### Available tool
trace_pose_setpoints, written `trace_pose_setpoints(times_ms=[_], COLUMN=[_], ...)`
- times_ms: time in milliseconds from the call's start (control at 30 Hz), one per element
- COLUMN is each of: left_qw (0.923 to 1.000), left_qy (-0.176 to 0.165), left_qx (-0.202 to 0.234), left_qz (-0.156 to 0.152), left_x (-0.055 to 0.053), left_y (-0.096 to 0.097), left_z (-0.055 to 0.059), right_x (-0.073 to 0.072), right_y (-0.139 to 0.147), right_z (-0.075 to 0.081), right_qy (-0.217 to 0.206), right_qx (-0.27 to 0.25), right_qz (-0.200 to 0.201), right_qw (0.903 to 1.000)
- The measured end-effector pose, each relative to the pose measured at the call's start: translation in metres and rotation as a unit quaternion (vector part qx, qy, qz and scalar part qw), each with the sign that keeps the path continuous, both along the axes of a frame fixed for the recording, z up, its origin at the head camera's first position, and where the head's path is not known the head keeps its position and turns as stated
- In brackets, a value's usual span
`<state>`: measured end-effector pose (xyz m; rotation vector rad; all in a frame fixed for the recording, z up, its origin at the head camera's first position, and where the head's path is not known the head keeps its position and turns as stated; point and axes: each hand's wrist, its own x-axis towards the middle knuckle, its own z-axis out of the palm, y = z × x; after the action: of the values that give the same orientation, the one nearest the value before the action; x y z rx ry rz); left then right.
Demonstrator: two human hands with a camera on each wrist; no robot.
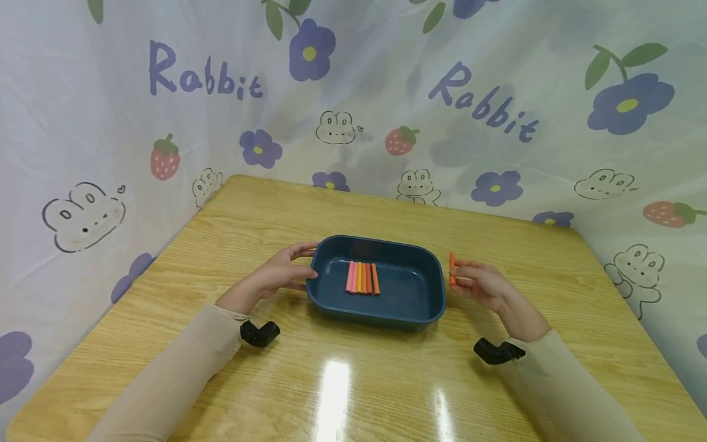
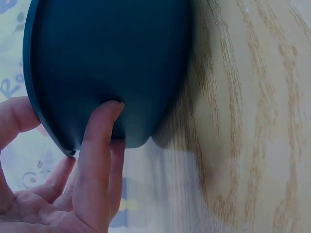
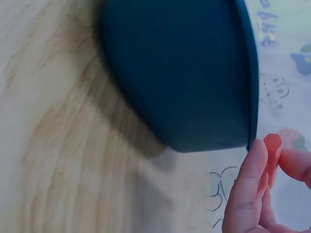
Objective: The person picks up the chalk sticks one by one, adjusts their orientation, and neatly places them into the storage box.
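Observation:
A dark blue rectangular box (image 1: pixel 400 291) with rounded corners stands on the table. Inside it, several pink, yellow and orange crayons (image 1: pixel 363 279) lie side by side in a row. At the box's left end is my left hand (image 1: pixel 284 270), fingers spread and fairly straight. In the left wrist view its thumb (image 2: pixel 99 145) presses the outer wall, while other fingers touch along the rim. Just beyond the right rim, my right hand (image 1: pixel 483 283) pinches an orange crayon (image 1: pixel 452 270) between thumb and fingers. The right wrist view shows this crayon's faceted end (image 3: pixel 273 141) beside the rim.
The box stands on a light wooden table (image 1: pixel 221 362) with glossy reflections near its front. A white curtain (image 1: pixel 364 80) printed with rabbits, flowers and strawberries surrounds the back and sides. Black wrist mounts (image 1: pixel 259 333) sit on both beige sleeves.

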<state>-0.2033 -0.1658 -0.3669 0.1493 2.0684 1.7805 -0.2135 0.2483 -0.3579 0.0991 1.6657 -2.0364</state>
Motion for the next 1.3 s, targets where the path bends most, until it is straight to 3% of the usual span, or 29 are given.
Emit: trace_pose_setpoints(times_ms=[200, 633, 900, 1300], left_qw=[1.0, 1.0, 1.0, 0.9999], left_qy=[0.002, 0.0, -0.002, -0.002], left_qx=[0.001, 0.006, 0.004, 0.01], left_qz=[-0.003, -0.005, -0.001, 0.003], left_x=[-0.001, 0.001, 0.0, 0.0], left_y=[-0.001, 0.0, 0.001, 0.002], left_z=[-0.001, 0.0, 0.001, 0.001], right_x=[-0.004, -0.016, -0.026, -0.037], right_y=[-0.007, -0.033, -0.052, -0.084], right_z=[0.008, 0.03, 0.034, 0.034], right_qy=[0.003, -0.001, -0.027, -0.07], right_qx=[-0.013, -0.018, -0.002, 0.034], right_qz=[0.003, 0.052, 0.06, 0.111], right_qw=[0.9999, 0.9985, 0.9979, 0.9907])
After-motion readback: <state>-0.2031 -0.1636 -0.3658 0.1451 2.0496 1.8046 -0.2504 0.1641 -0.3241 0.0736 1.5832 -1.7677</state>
